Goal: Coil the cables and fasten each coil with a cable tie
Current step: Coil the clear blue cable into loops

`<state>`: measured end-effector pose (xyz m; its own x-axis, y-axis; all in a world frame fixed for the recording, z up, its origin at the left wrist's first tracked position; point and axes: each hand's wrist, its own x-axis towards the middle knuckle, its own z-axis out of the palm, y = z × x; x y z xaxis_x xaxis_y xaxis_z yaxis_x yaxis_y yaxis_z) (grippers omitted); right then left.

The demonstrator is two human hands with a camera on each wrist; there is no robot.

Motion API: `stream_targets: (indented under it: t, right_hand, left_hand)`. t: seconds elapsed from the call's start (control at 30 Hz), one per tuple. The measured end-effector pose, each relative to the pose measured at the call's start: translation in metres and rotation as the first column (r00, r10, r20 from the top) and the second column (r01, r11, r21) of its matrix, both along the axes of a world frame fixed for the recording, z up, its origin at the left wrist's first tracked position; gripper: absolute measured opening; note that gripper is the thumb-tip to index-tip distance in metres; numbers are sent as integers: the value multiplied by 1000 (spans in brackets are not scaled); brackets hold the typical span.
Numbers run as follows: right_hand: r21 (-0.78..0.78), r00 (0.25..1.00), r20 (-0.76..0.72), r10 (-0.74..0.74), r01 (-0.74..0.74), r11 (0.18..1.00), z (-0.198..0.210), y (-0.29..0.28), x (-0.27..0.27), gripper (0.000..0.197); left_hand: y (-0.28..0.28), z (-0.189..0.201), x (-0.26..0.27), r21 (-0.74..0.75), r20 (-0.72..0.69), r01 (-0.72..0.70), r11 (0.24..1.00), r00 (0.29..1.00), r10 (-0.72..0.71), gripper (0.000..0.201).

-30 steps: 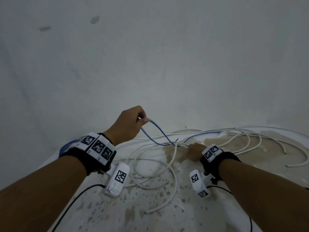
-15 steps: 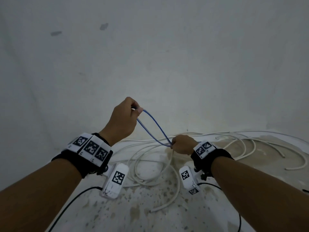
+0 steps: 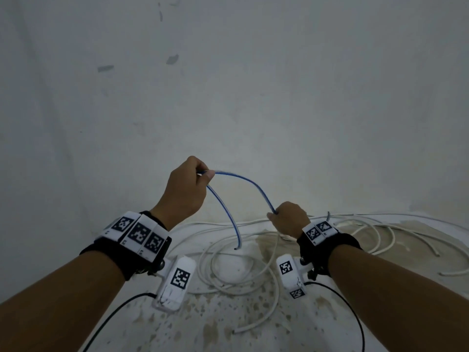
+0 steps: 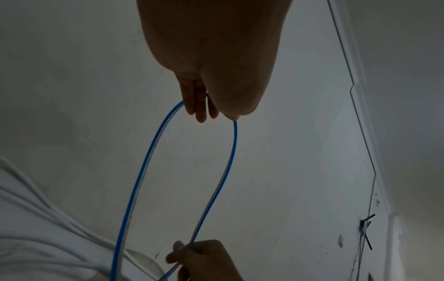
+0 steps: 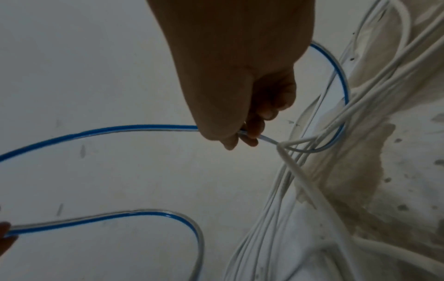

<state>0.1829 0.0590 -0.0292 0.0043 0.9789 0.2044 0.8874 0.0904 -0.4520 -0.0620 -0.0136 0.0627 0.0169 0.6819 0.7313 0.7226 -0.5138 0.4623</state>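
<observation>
I see my left hand [image 3: 186, 190] raised in front of the pale wall [image 3: 253, 85], its thumb and fingertips pinching the thin blue-and-clear cable [image 3: 250, 182] at the top of a bend. From that pinch 2 strands fall away: 1 arcs across to my right hand [image 3: 289, 219], the other drops in a curve and ends free just above the surface, its cut tip hanging over the white loops. My right hand sits lower and to the right, fingers curled around the same blue cable, gripping it where it meets the tangle. In the right wrist view the fingers [image 5: 254, 131] close on the cable just beside a bundle of thin white round cables [image 5: 300, 180], and past the grip the blue cable loops back through those white strands. The left wrist view shows my fingertips [image 4: 200, 106] pressed together on the cable, with the 2 blue strands hanging below them and the right hand [image 4: 206, 260] holding 1 of them. The white cables [image 3: 228, 265] lie loose in overlapping rings and long curves across the stained, speckled white tabletop [image 3: 215, 326], spreading off to the right. Marker-tagged wrist bands [image 3: 138, 232] wrap both forearms.
</observation>
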Motion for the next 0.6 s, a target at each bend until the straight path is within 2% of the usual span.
stream_targets:
  t: [0.1,0.17,0.23,0.37,0.4,0.5,0.53,0.57,0.6]
  right_hand:
    - [65,991,-135,-15,24,998,11,1,5,39]
    - [109,935,-354,24,15,994,20,-1,7,32]
    - [131,801,-595,65,17,991,32,-5,7,24]
    - [248,571,-787,234,-55,967,59,-14,9,12]
    - [257,493,-831,257,-69,964,66,-15,11,17]
    - [219,160,-958,236,-119,968,85,-18,19,19]
    - [210,100,-970,222,-118,971,89,-19,23,21]
    - [213,98,-970,223,-105,971,91,-18,25,22]
    - [222,128,-964,232,-86,971,92,-17,28,19]
  left_hand:
    - [1,-3,-7,-69,-59,-42,997,997,38,15]
    - [4,-7,-14,-143,-130,-81,986,990,62,18]
    - [9,-14,-19,-215,-184,-104,971,981,64,20]
    - [16,-25,-26,-340,-209,-166,926,973,98,22]
    - [18,-28,-27,-379,-213,-178,908,972,101,24]
    - [20,-36,-28,-444,-221,-186,877,971,94,30]
    - [20,-39,-27,-459,-203,-169,872,976,81,29]
    - [19,-42,-26,-471,-192,-148,870,979,62,27]
    - [19,-44,-24,-480,-196,-134,867,980,43,24]
